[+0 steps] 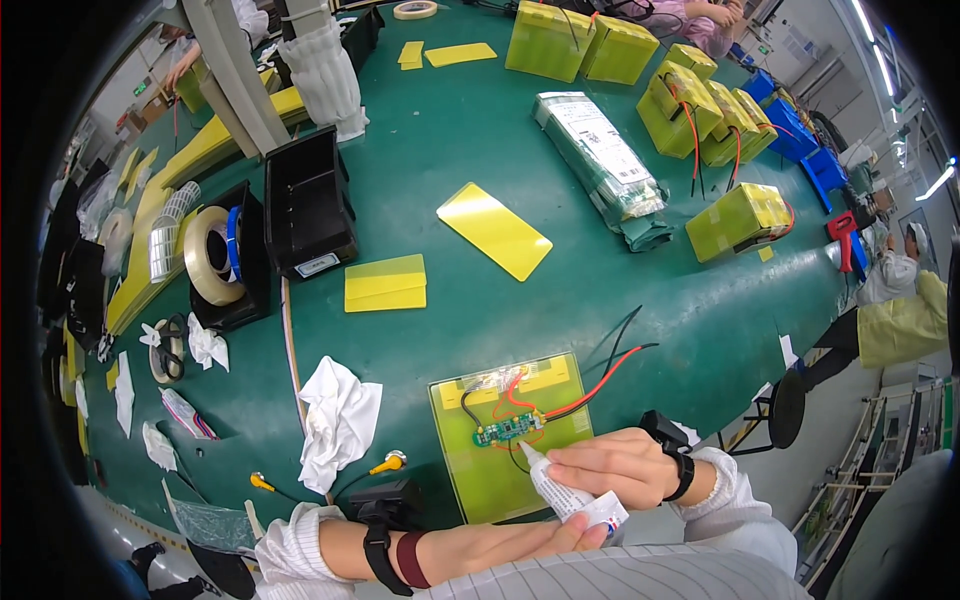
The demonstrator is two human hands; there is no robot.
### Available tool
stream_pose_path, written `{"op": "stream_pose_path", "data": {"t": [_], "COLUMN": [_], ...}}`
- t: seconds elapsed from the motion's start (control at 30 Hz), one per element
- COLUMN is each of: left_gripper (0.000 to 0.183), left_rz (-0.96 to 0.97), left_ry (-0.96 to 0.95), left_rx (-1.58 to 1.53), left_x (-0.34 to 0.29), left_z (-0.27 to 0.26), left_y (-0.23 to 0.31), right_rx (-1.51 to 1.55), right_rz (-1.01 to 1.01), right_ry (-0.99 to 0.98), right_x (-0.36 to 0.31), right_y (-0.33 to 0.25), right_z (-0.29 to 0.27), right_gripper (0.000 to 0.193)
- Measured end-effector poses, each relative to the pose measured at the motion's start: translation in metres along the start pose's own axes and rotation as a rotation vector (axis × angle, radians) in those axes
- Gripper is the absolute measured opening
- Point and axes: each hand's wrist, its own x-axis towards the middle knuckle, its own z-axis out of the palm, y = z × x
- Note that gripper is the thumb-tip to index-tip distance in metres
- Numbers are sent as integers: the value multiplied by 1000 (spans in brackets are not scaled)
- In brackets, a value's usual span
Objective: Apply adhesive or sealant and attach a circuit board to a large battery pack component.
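Over a green tabletop [400, 180], the left hand [530, 545] and right hand [622, 466] pinch a white tube [562, 492] (printed, slim-nozzled).

Bright white light floods the green table [430, 130], pale sheen streaking its right side, strip lamps [937, 183] blazing at far right, and fisheye distortion bends everything toward the black rim!

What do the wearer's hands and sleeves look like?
Left hand: ungloved; white left sleeve, ribbed cuff; black left strap by a boxy black unit; maroon band on the hand side. Right hand: ungloved; white right sleeve, ribbed cuff; black right strap, dark unit beside it.
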Motion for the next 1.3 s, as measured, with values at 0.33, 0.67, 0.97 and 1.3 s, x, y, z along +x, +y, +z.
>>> {"op": "stream_pose_path", "data": {"t": [0.33, 0.67, 0.97, 1.3], "left_gripper": [60, 63, 46, 38], "left_rz": [249, 58, -202, -622], "left_ry": [-75, -20, 133, 89], "left_rx": [107, 36, -521, -1120], "left_x": [-1, -2, 13, 55], "left_z": [-4, -1, -4, -23], "left_y": [-18, -4, -11, -76], "right_rx": [-16, -8, 70, 75], "right_rz": [-5, -3, 99, 348], "right_ry": [11, 5, 11, 9], "right_x": [0, 3, 18, 28], "right_y": [0, -1, -2, -5], "right_z": [0, 0, -6, -6], "right_gripper": [36, 35, 33, 29]}}
